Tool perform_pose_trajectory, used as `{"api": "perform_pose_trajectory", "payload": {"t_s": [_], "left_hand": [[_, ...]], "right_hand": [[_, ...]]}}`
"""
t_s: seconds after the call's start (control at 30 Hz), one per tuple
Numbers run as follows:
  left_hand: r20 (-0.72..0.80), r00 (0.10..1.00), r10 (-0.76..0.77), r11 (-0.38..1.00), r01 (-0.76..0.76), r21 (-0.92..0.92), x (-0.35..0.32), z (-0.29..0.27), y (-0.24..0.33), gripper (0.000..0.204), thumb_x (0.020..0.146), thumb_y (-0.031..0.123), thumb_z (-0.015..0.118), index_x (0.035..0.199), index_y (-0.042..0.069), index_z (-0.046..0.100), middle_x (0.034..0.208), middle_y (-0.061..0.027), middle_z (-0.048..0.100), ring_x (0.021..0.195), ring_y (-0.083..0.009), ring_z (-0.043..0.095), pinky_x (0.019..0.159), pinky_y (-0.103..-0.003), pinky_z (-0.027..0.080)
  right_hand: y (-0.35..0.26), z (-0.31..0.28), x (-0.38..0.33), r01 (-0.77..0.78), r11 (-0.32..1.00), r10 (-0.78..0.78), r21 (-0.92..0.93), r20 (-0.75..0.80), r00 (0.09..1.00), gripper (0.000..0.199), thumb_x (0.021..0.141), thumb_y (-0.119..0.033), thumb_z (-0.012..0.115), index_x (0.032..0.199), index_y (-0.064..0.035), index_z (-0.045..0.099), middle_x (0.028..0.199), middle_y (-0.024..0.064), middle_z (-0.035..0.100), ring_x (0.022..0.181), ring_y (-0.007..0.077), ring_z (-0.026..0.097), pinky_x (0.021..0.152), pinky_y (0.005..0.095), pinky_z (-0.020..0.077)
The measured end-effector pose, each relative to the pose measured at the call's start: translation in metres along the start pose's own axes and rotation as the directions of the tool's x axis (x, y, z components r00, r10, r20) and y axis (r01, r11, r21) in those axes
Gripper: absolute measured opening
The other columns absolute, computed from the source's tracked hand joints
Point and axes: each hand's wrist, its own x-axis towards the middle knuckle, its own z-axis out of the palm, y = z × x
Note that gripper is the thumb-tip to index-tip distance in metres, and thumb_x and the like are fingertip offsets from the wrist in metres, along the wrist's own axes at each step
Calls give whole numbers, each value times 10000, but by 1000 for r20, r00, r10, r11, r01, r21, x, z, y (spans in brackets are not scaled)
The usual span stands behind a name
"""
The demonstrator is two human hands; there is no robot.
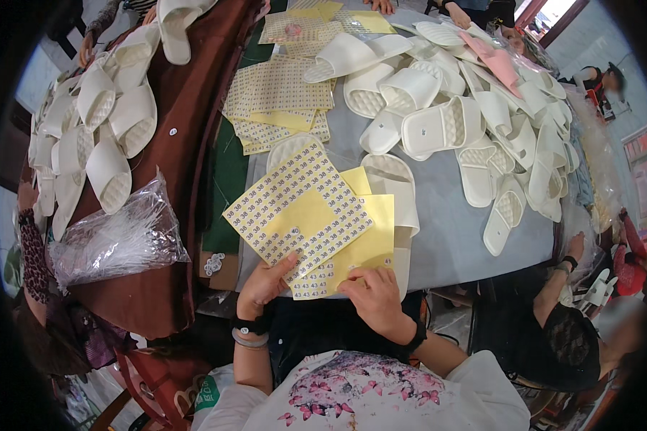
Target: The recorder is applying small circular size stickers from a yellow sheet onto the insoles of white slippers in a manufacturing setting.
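My left hand [269, 281] is closed on the lower edge of several sticker sheets, its thumb on top. The upper sticker sheet [302, 215] is yellow with rows of small round white printed labels and a bare yellow patch in its middle. Beneath it, another sticker sheet [363, 255] shows mostly bare yellow backing, with labels left near its lower edge. My right hand [377, 298] is at that sheet's lower right corner, fingers curled and pinched together; what they hold is hidden. Behind the sheets lies a white slide slipper [392, 172], partly covered.
White slippers [442, 129] are heaped at the right, with a pink slipper [492, 61] among them. More sticker sheets [284, 93] lie at the back. On the left brown cloth [201, 43] are more white slippers [108, 108] and a clear plastic bag [122, 237]. Other people sit around.
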Motion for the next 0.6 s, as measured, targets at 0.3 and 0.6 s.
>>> {"api": "perform_pose_trajectory", "payload": {"t_s": [0.3, 0.6], "left_hand": [[31, 999, -24, 1000, 24, -4, -3, 4, 5, 326, 849, 108, 542, 1142, -12, 467, 1089, -121, 561, 942, -192, 575, 789, -318, 486], [49, 999, 1, 1000, -1, 4, -3, 3, 4, 337, 849, 122, 545, 1146, -14, 462, 1092, -121, 560, 947, -192, 572, 790, -319, 485]], "right_hand": [[11, -14, 3, -167, 979, 153, 118, 121, 981, 97, 732, -82, 588, 786, -97, 509, 791, 28, 506, 748, 208, 492, 672, 337, 334], [9, -29, 14, -126, 989, 104, 72, 261, 960, 106, 760, -58, 543, 816, -73, 455, 770, 57, 492, 752, 242, 485, 705, 345, 318]]}}
